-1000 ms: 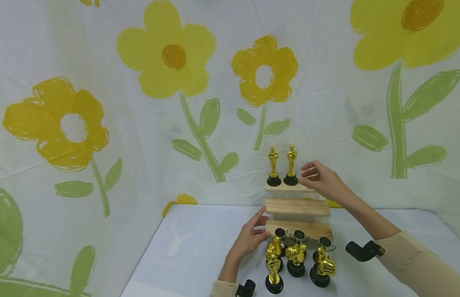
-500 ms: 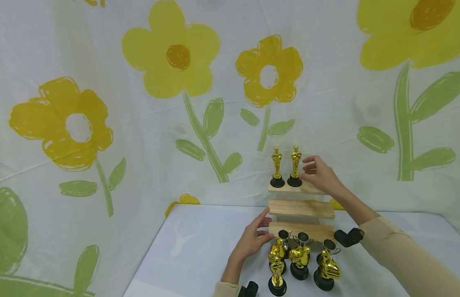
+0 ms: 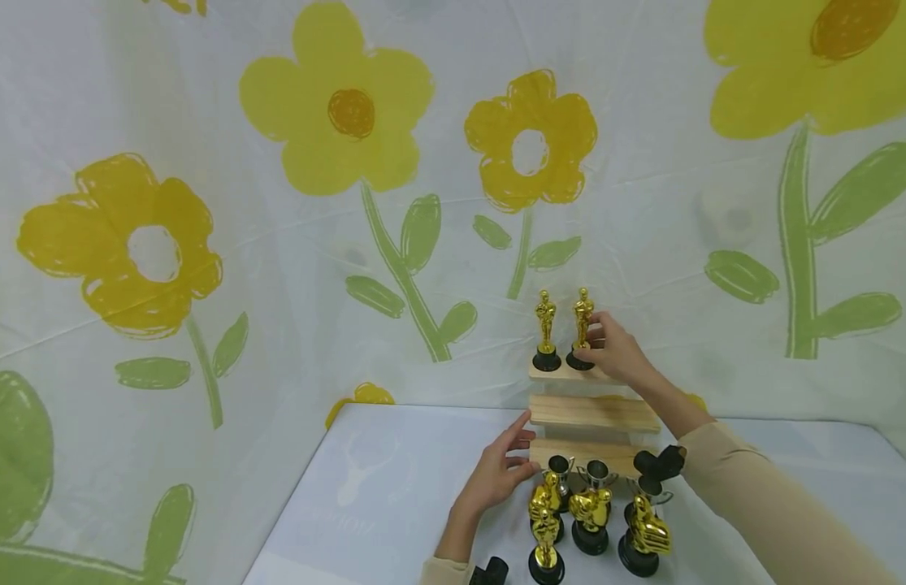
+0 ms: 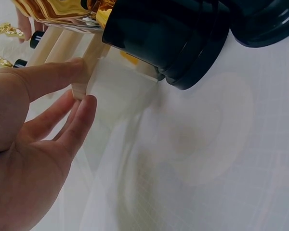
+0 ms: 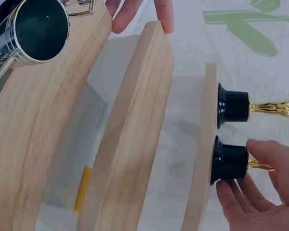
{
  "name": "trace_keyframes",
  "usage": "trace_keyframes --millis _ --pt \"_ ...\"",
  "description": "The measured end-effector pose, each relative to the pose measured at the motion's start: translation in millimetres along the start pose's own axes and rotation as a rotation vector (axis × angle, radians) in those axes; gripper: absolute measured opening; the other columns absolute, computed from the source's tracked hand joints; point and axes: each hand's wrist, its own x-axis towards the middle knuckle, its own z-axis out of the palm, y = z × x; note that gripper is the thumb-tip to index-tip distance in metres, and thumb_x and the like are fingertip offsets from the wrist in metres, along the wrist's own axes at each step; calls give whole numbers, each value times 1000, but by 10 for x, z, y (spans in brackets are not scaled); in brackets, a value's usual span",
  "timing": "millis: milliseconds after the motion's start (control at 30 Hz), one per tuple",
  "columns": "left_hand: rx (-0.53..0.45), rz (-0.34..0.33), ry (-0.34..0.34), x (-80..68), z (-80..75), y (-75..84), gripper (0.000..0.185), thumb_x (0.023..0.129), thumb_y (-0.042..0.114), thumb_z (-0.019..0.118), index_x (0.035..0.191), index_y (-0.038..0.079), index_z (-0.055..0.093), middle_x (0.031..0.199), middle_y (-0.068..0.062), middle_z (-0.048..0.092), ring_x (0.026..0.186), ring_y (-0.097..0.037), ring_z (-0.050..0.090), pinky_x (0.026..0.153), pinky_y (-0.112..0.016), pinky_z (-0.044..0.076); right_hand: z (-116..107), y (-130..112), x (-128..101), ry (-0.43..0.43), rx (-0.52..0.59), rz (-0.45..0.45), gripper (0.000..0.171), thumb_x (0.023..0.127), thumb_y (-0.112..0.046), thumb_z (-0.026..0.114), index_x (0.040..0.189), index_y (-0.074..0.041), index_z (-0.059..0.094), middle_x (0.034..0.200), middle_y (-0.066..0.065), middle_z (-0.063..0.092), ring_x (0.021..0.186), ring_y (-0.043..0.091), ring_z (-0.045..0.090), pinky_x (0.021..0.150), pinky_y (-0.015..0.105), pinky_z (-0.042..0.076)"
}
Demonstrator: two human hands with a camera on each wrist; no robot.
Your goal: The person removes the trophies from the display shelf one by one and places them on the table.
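Two gold statuettes on black bases stand upright on the top plank of a three-tier wooden display stand [image 3: 595, 413]. My right hand [image 3: 619, 353] holds the right statuette [image 3: 583, 313] low down; in the right wrist view the thumb and fingers [image 5: 238, 197] close on its black base [image 5: 230, 161]. The left statuette [image 3: 545, 317] is beside it, untouched. At the stand's left end is my left hand [image 3: 496, 471]. Its thumb and fingertips pinch the end of a plank [image 4: 79, 89] in the left wrist view.
Several trophies crowd the table before the stand, among them a silver cup [image 3: 596, 471], a gold thumb-shaped trophy [image 3: 650, 532] and a front gold figure [image 3: 546, 536]. Behind the table [image 3: 379, 479] hangs a flower-printed cloth [image 3: 643, 203].
My right hand has moved left from beside the right statuette and taken hold of its base. My left hand stays at the stand's left end. The view has shifted slightly.
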Motion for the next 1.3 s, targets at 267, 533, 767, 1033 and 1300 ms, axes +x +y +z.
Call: trace_keyframes --millis 267,533,767,1033,1300 --pt "-16 13 -2 16 1 3 79 90 15 70 155 31 27 136 -11 57 121 -24 59 94 -21 54 28 14 -9 42 -29 -30 48 96 -12 63 134 1 37 128 34 56 118 49 58 91 54 56" --pt "5 3 3 4 -18 -54 80 91 15 70 155 32 27 136 -10 57 122 -25 59 94 -23 55 114 63 -15 91 -58 -116 42 95 -9 63 129 0 40 122 35 60 110 48 63 86 53 58" --pt "-6 18 -8 -2 1 -79 79 91 15 70 155 30 27 136 -11 57 122 -26 59 94 -27 56 109 82 -39 95 -112 -136 39 95 -8 63 125 1 41 119 36 61 108 49 64 85 54 58" --pt "8 6 -7 6 -16 -28 80 90 11 70 155 30 27 136 -12 56 122 -24 58 94 -23 54 73 62 1 78 -141 -116 39 95 -11 63 125 1 42 119 35 62 108 47 64 86 54 58" --pt "12 16 -12 17 -23 -18 81 90 11 70 156 29 26 137 -14 56 122 -26 58 94 -23 54 53 42 5 65 -143 -113 38 95 -10 63 124 1 41 118 34 63 107 47 65 86 54 58"
